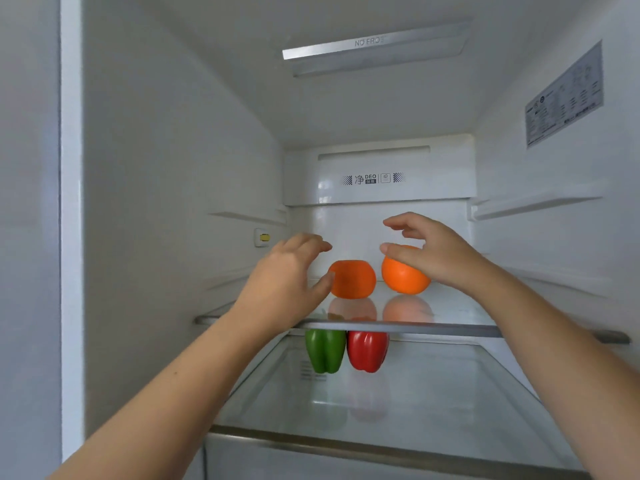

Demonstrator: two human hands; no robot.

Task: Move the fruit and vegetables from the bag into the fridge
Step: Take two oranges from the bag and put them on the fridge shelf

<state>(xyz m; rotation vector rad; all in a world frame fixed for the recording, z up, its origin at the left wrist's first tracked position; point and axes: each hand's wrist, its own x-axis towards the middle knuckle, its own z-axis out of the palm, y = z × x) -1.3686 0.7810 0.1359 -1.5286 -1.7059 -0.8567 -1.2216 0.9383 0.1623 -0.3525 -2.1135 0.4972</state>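
Both bare arms reach deep into the open white fridge (166, 174). On the upper clear glass shelf with a grey metal front trim (450, 330) two round orange fruits sit side by side, near each other but apart. The darker orange one (355, 279) sits on the left, its reflection showing in the glass beneath. The left hand (287, 275) is spread wide beside it, thumb tip just touching the fruit's left side, fingers arched above and clear of it, gripping nothing. The brighter orange fruit (403, 276) sits to the right. The right hand (429, 249) is cupped loosely over its top and right side, thumb lying across the upper front, fingers splayed above and apart; whether the palm presses on the fruit, I cannot tell.

Down on the lower glass shelf (450, 403), a glossy green bell pepper (325, 351) and a glossy red bell pepper (367, 351) stand together, touching, their tops hidden behind the upper shelf's trim. A grey printed label (564, 95) sticks to the right inner wall.
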